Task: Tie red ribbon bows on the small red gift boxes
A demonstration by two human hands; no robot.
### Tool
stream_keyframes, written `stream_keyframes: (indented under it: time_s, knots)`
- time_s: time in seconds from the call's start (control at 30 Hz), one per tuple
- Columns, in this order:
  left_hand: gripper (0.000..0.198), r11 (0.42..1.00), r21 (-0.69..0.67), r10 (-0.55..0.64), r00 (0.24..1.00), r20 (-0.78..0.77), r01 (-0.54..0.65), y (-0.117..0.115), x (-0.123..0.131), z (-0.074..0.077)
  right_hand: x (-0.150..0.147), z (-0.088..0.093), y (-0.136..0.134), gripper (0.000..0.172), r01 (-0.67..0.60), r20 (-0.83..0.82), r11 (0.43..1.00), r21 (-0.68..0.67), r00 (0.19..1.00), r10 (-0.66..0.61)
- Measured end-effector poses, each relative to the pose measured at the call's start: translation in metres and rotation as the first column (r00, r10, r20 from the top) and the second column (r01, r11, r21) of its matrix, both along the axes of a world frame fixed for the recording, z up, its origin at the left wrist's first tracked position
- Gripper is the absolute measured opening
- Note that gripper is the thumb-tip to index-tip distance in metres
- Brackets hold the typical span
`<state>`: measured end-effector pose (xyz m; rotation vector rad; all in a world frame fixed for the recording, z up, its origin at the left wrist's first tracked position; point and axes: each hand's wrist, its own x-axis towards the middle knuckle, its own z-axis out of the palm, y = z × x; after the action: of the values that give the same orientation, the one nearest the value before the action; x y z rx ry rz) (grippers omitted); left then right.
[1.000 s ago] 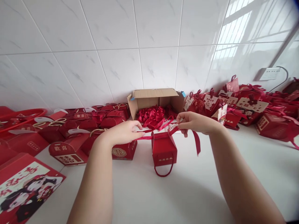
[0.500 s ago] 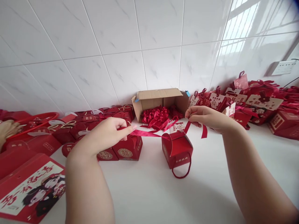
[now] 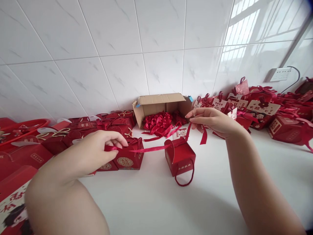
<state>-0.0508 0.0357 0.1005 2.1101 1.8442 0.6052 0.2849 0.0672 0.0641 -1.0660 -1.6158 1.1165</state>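
Your left hand (image 3: 101, 148) curls round the ribbon (image 3: 151, 149) and your right hand (image 3: 212, 120) lightly pinches its other end, so uneven pulling could tip the small red box (image 3: 182, 158) between them on the desk (image 3: 146, 202).

Hands, one pair: left hand (image 3: 97, 150), right hand (image 3: 217, 121), both bare. Fingers (image 3: 197, 112) slim, tapering, uncovered to tips; nail detail too small to tell. Arms: left arm (image 3: 69, 209), right arm (image 3: 251, 176), smooth, unsleeved where visible; right narrowing at wrist.
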Motion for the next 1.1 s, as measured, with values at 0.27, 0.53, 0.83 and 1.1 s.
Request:
stream_keyframes:
  time_s: [0.27, 0.53, 0.83, 1.1]
  knots:
    - [0.014, 0.993, 0.098, 0.081, 0.984, -0.159, -0.066, 0.015, 0.015, -0.004, 0.013, -0.003, 0.003, 0.017, -0.104, -0.253, 0.994, 0.045, 0.961, 0.112]
    - [0.011, 0.86, 0.495, 0.044, 0.986, 0.162, -0.12, 0.013, 0.026, 0.001, 0.006, -0.008, 0.005, 0.021, -0.166, -0.263, 0.979, 0.122, 0.945, 0.193]
    - [0.013, 0.886, 0.459, -0.419, 0.528, 0.739, 0.061, 0.025, 0.054, -0.009, -0.027, -0.007, 0.007, 0.019, 0.124, -0.425, 0.979, 0.162, 0.904, -0.044]
    - [0.011, 0.911, 0.344, -0.397, 0.257, 0.881, 0.229, 0.029, 0.065, -0.011, -0.046, -0.004, 0.002, 0.021, 0.23, -0.543, 0.966, 0.119, 0.829, -0.13]
